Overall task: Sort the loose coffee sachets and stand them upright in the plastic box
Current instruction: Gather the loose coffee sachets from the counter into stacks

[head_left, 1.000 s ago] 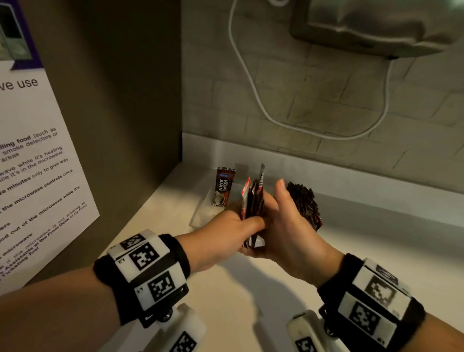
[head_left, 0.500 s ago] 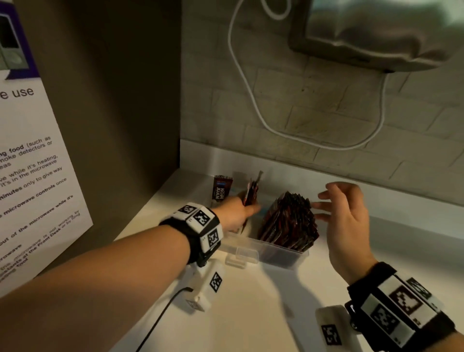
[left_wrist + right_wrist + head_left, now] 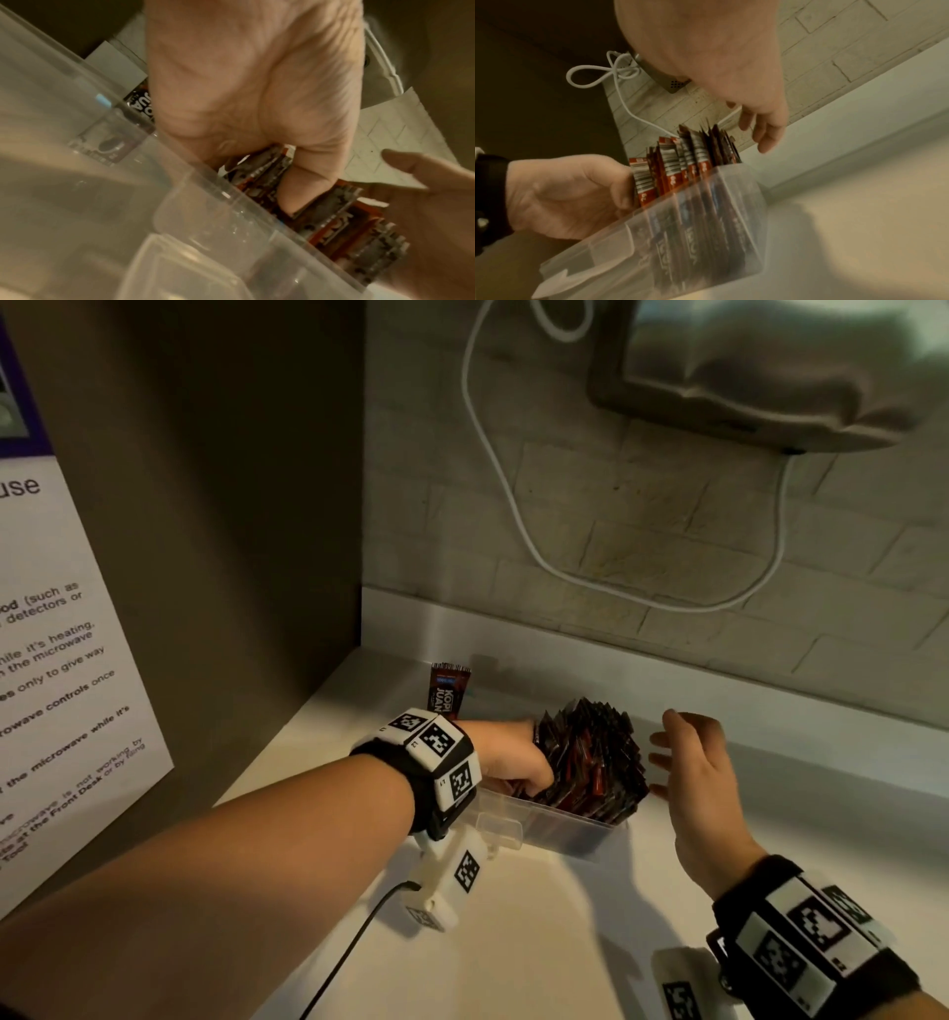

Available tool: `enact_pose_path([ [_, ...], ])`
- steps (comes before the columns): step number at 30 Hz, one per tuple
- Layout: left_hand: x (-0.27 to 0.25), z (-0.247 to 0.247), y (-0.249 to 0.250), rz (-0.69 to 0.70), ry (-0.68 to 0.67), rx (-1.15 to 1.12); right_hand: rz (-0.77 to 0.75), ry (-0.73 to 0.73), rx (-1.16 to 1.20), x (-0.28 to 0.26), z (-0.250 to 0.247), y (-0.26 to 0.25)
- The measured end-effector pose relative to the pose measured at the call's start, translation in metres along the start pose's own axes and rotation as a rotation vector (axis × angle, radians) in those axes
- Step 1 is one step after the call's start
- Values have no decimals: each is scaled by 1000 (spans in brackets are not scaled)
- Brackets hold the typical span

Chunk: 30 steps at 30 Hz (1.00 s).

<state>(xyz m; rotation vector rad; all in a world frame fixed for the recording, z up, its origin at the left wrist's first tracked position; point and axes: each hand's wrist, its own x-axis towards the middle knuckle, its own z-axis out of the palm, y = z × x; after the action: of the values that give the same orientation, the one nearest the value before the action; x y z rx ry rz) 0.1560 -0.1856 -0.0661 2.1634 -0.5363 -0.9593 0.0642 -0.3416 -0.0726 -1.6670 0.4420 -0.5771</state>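
I see the coffee sachets (image 3: 590,757) packed on end in the clear plastic box (image 3: 560,824), long axes up, tops leaning right; too many to count. One sachet (image 3: 448,688) stands apart at the box's far left. My left hand (image 3: 513,757) pinches the leftmost sachets; my right hand (image 3: 693,762) hovers beside them, fingers loose.

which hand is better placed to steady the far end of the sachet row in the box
Right. The right hand hovers open beside the far end of the sachets, while the left hand is in the plastic box gripping sachets.
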Motion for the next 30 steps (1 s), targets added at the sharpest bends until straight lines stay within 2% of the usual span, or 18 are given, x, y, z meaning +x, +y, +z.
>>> enact_pose_path([
  [3, -3, 2, 4, -52, 36, 105, 147, -65, -5, -4, 5, 3],
  [6, -5, 7, 7, -37, 5, 79, 199, -104, 22, -7, 9, 2],
  [10, -7, 11, 9, -6, -16, -9, 221, -127, 35, -7, 12, 3],
  [18, -11, 15, 13, 47, 0, -321, 234, -159, 37, -7, 10, 3],
  [22, -6, 16, 10, -15, 56, -241, 251, -166, 29, -7, 12, 4],
  [25, -3, 14, 4, -1, 102, -207, 256, -167, 21, -7, 11, 5],
  [27, -7, 7, 0, 44, 265, -195, 251, -165, 18, -8, 10, 5],
  [28, -8, 1, -3, 50, 415, -154, 249, -164, 20, -8, 9, 5],
  [30, -9, -17, -11, -24, 725, 22, 250, -156, 28, -7, 8, 6],
])
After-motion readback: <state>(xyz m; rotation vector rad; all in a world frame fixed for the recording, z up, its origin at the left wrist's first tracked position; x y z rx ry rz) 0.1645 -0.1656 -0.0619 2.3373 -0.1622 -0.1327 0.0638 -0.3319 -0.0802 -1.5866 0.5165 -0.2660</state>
